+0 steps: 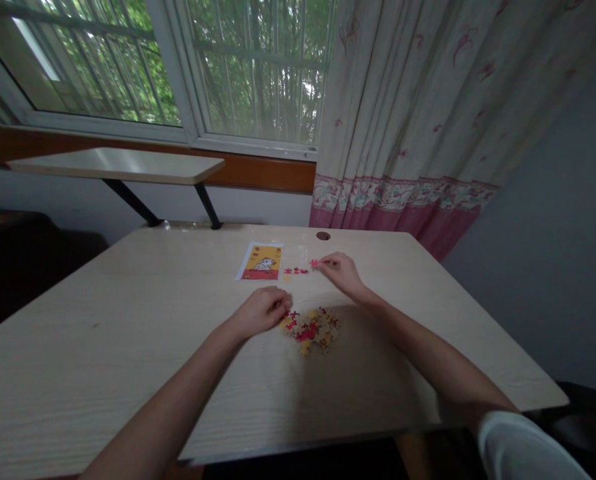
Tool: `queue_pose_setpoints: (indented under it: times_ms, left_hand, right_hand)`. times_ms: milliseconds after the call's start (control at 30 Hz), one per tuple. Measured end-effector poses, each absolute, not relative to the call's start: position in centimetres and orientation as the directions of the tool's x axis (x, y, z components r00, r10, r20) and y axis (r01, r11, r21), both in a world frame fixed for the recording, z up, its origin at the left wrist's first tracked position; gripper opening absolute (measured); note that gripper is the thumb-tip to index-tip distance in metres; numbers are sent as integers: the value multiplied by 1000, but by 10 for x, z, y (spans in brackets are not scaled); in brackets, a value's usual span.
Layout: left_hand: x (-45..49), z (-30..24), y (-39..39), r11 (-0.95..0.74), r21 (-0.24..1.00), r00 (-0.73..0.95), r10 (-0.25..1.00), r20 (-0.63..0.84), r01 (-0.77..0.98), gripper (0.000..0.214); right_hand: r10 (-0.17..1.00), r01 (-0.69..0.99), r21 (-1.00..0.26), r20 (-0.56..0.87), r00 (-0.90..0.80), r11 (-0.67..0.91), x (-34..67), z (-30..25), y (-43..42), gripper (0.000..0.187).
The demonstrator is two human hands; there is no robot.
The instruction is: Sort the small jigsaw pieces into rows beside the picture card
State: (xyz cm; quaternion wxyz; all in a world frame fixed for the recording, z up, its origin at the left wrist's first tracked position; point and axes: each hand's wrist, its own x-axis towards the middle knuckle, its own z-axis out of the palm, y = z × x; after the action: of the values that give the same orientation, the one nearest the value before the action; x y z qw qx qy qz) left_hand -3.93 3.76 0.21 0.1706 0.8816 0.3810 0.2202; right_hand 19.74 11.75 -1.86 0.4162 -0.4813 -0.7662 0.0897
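Between the thumb and fingertips of my right hand (pixel 342 272) is a pinkish-red jigsaw puzzle piece (pixel 315 263), at the right end of a short row of red pieces (pixel 296 271). A single yellow piece (pixel 287 279) lies just below that row. My left hand (pixel 261 310) rests with curled fingers at the left edge of a loose pile of puzzle pieces (pixel 308 331), coloured red, yellow and tan. Whatever its fingers hold, if anything, is hidden. Left of the row lies a picture card (pixel 263 262) showing a white animal on yellow and red.
The pale wooden table (pixel 128 360) stretches out on both sides. A round brown cable hole (pixel 323 236) sits near its back edge. A raised shelf (pixel 123 165) on dark legs stands at the back left, before a window. A curtain (pixel 403 133) hangs behind the table.
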Motion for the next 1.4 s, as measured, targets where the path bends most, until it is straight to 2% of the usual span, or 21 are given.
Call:
queue_pose_setpoints:
  times_ms: [100,200,400,900,1400]
  left_hand:
    - [-40,2,38,-648,472,608,750,260,598,16]
    - [-41,3,38,-633,481,588,764,264,606,18]
    - [-41,0,38,-623,493,572,773,274,607,18]
    - [-43,-4,41,-608,491,554,787,270,624,17]
    - [-48,2,42,-589,504,534,802,268,631,13]
  right_hand:
    - [866,709,-541,457,-205,453,177,-10,160,14]
    - [929,754,-570,337,-150,328,155,-7,197,17]
    - [966,786,-575,231,-112,228,134,-24,221,16]
    - [984,794,-592,170,-46,139,121,-33,225,19]
    - [980,734,-658,194,-51,168,131,-27,219,23]
